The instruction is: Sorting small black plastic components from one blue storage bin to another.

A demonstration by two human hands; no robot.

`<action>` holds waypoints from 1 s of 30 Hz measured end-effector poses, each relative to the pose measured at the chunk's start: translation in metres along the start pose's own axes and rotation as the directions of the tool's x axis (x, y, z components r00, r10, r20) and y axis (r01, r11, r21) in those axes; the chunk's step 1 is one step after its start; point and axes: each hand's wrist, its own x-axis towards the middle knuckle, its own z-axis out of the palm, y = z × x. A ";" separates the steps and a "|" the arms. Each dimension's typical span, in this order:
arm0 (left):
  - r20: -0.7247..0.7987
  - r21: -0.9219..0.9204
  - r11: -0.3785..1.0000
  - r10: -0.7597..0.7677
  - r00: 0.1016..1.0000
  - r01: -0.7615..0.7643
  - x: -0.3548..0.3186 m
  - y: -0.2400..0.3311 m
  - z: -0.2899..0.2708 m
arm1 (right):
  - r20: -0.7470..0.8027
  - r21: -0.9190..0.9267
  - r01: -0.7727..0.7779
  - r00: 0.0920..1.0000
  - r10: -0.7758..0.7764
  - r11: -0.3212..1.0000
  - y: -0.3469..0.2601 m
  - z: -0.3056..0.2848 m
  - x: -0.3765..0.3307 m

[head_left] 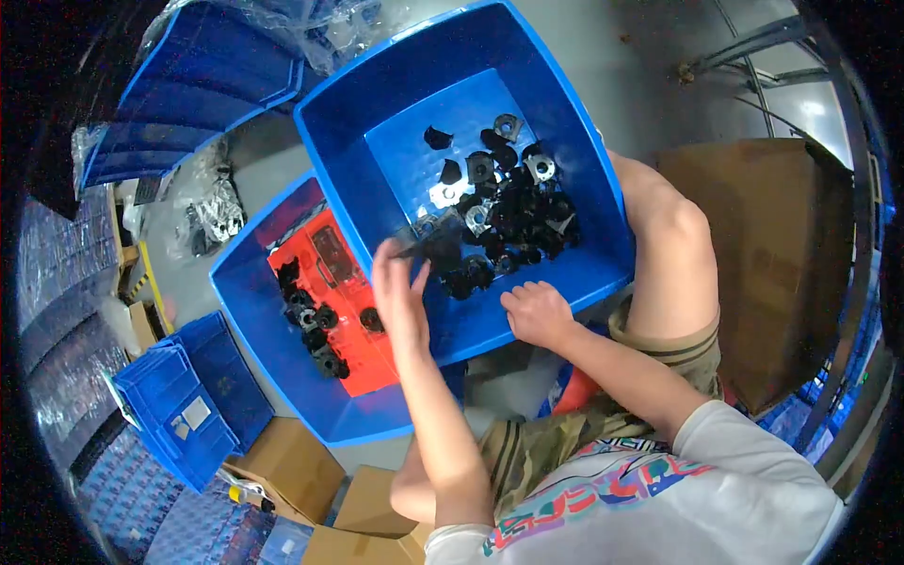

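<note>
A large blue plastic bin [414,113] is in front of me, with a pile of small black and silver-grey moulded parts [527,207] on its floor. My left hand [403,297] is over the bin's left wall, fingers stretched and apart. Just past its fingertips, a dark part [433,240] is smeared by motion; whether it touches them I cannot tell. My right hand [539,314] is closed in a fist at the bin's near rim, its palm side hidden. Left of this bin, a second blue bin [259,320] holds a red tray [353,282] with several black parts [311,315].
Blue folded crates [184,405] and open cardboard boxes [292,461] stand at the lower left. Another blue container [198,94] and clear plastic wrap [212,202] lie at the far left. A big cardboard box [753,254] stands beside my right leg [664,235].
</note>
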 end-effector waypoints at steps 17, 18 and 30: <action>-0.275 0.938 0.282 0.247 0.929 0.203 0.040 -0.123 -0.220 | 0.159 -0.028 -0.013 0.987 0.017 1.000 -0.002 -0.007 0.008; -0.286 0.941 0.214 0.090 0.954 0.262 0.044 -0.122 -0.211 | 0.168 -0.044 -0.021 0.985 0.028 0.999 0.000 -0.007 0.007; -0.398 0.898 -0.021 0.384 0.833 0.439 0.095 -0.071 -0.270 | 0.155 -0.074 -0.018 0.988 0.029 0.997 0.002 -0.010 0.008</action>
